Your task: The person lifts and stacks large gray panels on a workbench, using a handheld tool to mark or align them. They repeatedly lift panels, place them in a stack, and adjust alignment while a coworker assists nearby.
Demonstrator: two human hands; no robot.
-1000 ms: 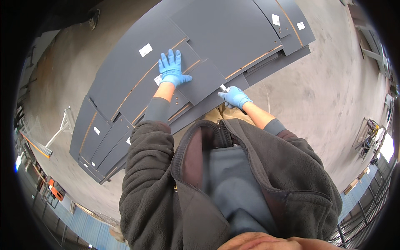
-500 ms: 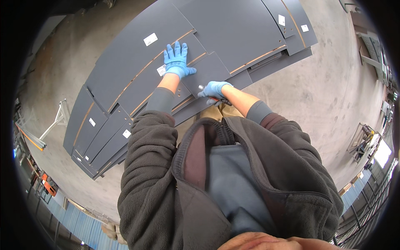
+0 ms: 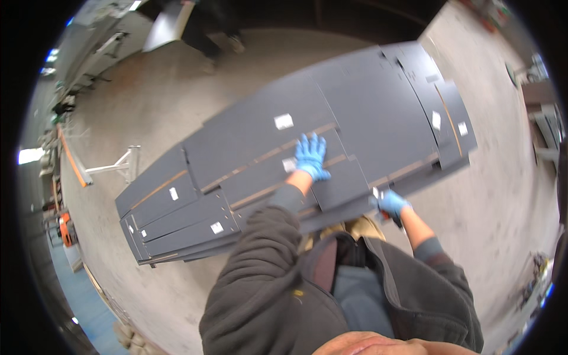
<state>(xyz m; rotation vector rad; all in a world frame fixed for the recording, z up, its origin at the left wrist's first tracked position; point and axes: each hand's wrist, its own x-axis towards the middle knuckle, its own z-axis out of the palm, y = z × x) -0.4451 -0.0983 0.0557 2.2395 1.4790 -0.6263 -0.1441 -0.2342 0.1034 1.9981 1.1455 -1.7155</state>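
My left hand (image 3: pixel 310 157), in a blue glove, lies flat with fingers spread on the stack of dark grey panels (image 3: pixel 378 106), beside a small white label (image 3: pixel 289 164). My right hand (image 3: pixel 393 203), also gloved in blue, is closed round a hand tool (image 3: pixel 377 193) with a silver end and a black and orange handle. That hand is at the stack's near edge, right of my left hand. Blur hides the tool's exact kind and whether its end touches a panel. Wood-coloured strips (image 3: pixel 158 190) run along several panel edges.
Another person's dark-clad legs (image 3: pixel 201 35) stand at the far left, near a pale sheet (image 3: pixel 168 26). A white metal stand (image 3: pixel 121 163) is on the concrete floor (image 3: pixel 148 89) left of the stack. An orange machine (image 3: pixel 67 229) stands farther left.
The view has shifted, so the panels appear lower and farther right. My right hand has moved right along the near edge with the tool. My left hand stays beside the same label.
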